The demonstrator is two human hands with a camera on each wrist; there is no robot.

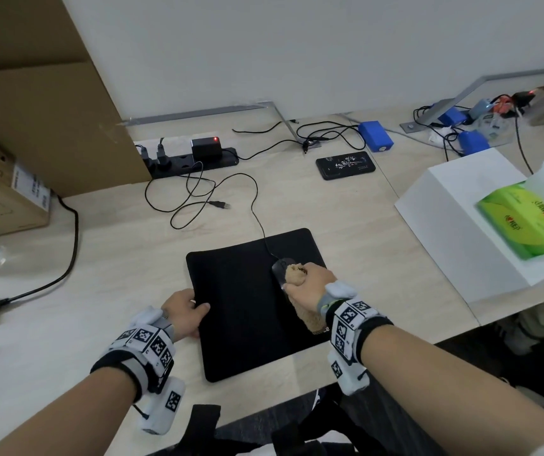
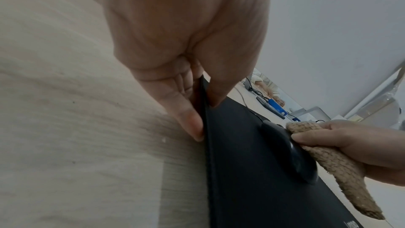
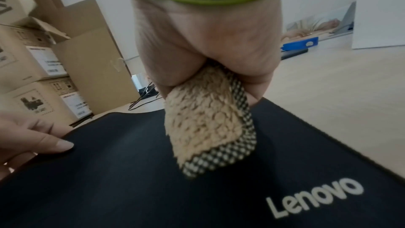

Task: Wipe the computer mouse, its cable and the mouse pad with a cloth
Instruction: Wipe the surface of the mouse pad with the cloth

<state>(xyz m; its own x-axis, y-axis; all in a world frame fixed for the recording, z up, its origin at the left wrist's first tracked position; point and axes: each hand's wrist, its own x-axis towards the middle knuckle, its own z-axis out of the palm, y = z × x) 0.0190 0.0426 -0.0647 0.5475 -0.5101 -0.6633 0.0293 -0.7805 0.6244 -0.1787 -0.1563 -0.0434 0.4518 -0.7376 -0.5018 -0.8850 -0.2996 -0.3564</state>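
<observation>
A black Lenovo mouse pad [image 1: 241, 311] lies on the light wooden desk. On its far right part sits a black mouse [image 1: 279, 265]. Its thin cable [image 1: 254, 205] runs away, loops, and ends in a loose USB plug [image 1: 223, 204]. My right hand [image 1: 303, 278] grips a bunched tan cloth [image 1: 294, 274] and presses it onto the mouse's right side; in the left wrist view the cloth [image 2: 333, 162] touches the mouse [image 2: 285, 148]. A cloth tail [image 3: 208, 124] hangs over the pad [image 3: 131, 188]. My left hand [image 1: 198, 311] pinches the pad's left edge [image 2: 202, 96], thumb on top.
A power strip [image 1: 195, 159] with plugs and a phone [image 1: 345, 165] lie beyond the pad. Cardboard boxes [image 1: 33, 126] stand at the left, with a thick black cord [image 1: 73, 245] beside them. A white box carrying a green tissue pack [image 1: 527, 222] sits right. Blue packs [image 1: 375, 136] lie far right.
</observation>
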